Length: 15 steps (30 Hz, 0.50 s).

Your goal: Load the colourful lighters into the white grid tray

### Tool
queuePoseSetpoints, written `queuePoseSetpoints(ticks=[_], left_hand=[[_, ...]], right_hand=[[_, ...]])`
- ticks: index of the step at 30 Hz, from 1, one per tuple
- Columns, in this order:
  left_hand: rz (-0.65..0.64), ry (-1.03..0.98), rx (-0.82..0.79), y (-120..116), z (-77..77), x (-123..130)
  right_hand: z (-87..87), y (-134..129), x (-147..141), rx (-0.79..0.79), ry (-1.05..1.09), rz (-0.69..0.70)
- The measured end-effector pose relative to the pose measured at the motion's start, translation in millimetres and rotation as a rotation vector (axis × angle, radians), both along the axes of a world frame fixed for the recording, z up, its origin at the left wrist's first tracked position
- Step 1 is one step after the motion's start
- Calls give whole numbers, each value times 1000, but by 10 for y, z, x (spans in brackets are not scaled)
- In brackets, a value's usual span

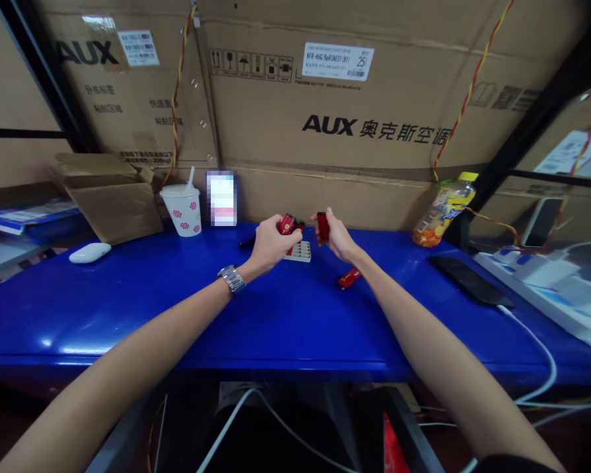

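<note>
Looks midway: clasps red piece [286, 225] in left grip [270, 243], pinches dark-red piece [322, 226] in right grip [339, 238]; leaves red block [347, 280] loose on worktop [276, 322].

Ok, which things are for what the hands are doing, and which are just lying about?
Likely in the job: red piece in the left hand, red piece in the right hand, red piece on the table, pale tray.

Likely just lying about: cup, bottle, black phone, small white thing.
</note>
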<state>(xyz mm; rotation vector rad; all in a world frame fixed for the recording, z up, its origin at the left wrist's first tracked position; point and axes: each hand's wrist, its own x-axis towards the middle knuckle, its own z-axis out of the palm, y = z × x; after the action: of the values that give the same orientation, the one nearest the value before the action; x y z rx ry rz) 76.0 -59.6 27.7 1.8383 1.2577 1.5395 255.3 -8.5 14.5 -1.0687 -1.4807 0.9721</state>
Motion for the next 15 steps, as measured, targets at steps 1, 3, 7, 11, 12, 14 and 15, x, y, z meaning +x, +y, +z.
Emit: queuePoseSetpoints(ticks=[1,3,7,11,12,14,15], left_hand=[[10,4,9,11,-4,-5],[22,9,15,36,-13,-15],[28,25,20,82,-36,-31],[29,49,41,93,-52,-37],[25,57,46,90,-51,-38],[19,80,58,78,-43,-40],[20,92,64,71,-37,-40]], right_hand=[[-7,14,1,-9,-2,9],[-19,26,4,40,-88,8],[-20,-7,-4,243,-330,-18],[-21,-23,-23,272,-289,-17],[-30,-14,-25,267,-257,-16],[-58,18,-23,263,-231,-14],[-74,36,-21,262,-243,-17]])
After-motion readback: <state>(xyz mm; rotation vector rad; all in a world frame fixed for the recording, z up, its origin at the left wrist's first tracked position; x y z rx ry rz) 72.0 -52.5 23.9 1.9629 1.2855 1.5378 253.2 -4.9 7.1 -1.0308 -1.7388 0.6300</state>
